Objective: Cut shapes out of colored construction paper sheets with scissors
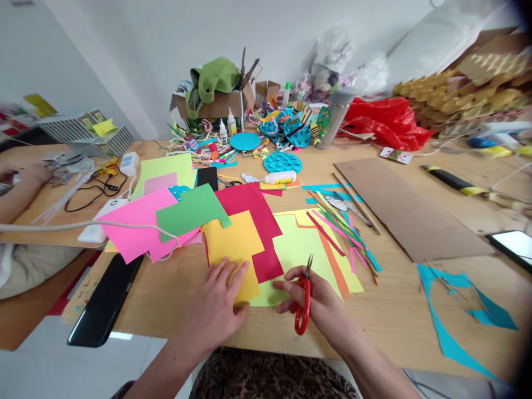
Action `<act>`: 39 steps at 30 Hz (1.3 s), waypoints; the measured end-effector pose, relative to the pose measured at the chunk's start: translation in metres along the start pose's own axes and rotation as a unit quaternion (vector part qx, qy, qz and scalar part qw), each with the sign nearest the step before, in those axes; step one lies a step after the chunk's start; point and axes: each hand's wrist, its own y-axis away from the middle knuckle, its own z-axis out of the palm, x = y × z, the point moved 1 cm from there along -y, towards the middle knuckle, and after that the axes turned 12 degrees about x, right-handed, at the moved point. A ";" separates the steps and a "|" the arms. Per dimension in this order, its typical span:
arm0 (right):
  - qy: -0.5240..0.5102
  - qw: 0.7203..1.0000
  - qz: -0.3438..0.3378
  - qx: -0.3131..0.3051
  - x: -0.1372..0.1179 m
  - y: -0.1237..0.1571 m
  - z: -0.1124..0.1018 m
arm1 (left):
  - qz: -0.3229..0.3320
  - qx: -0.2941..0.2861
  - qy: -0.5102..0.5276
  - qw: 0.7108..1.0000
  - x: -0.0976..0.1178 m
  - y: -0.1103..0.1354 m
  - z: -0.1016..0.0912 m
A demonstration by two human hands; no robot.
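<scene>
My left hand (220, 302) lies with its fingers spread on a sheet of yellow-orange paper (235, 238). In my right hand (320, 302) is a small pair of scissors (305, 302) with red handles, blades pointing up and away from me. Red paper (266, 221) sticks out from under the yellow-orange sheet. Light green paper (299, 249) is beneath my right fingers. Green paper (189, 210) and pink paper (135, 221) overlap to the left. Thin coloured paper strips (343, 227) are heaped on the right.
A brown cardboard sheet (407, 208) and blue paper scraps (451, 327) are at right. A black phone (106, 302) lies at the left edge, crossed nearby by a white cable (83, 226). Craft pieces and a grey bottle (336, 117) stand behind. Another person's hand (35, 174) is far left.
</scene>
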 end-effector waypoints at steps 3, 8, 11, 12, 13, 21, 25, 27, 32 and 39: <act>-0.065 0.997 0.024 0.022 0.004 0.007 0.002 | 0.007 0.009 -0.006 1.000 0.001 -0.001 0.001; -0.141 0.989 0.000 0.051 0.013 0.009 0.008 | 0.016 0.015 -0.018 1.000 0.007 -0.003 0.000; -0.085 0.994 -0.044 0.058 0.010 0.008 0.005 | 0.019 -0.001 -0.035 0.999 0.009 -0.003 -0.001; -0.053 0.995 -0.061 0.052 0.006 0.007 0.003 | 0.023 -0.005 -0.043 0.999 0.009 -0.003 -0.001; -0.017 0.996 -0.075 0.044 0.001 0.007 0.001 | 0.029 -0.010 -0.052 0.998 0.009 -0.003 -0.001; 0.274 0.954 -0.104 0.066 -0.031 -0.024 -0.017 | 0.042 -0.002 -0.030 0.999 0.004 -0.002 -0.003; 0.366 0.914 -0.139 0.106 -0.031 -0.041 -0.017 | 0.018 -0.004 -0.046 0.999 0.011 -0.006 -0.004; 0.377 0.908 -0.148 0.110 -0.029 -0.044 -0.017 | 0.009 -0.008 -0.057 0.998 0.017 -0.007 -0.004; 0.337 0.926 -0.133 0.105 -0.024 -0.049 -0.017 | 0.009 -0.022 -0.089 0.996 0.029 -0.013 -0.003; 0.206 0.976 -0.059 0.027 -0.027 -0.051 -0.012 | 0.040 -0.042 -0.116 0.992 0.028 -0.018 -0.002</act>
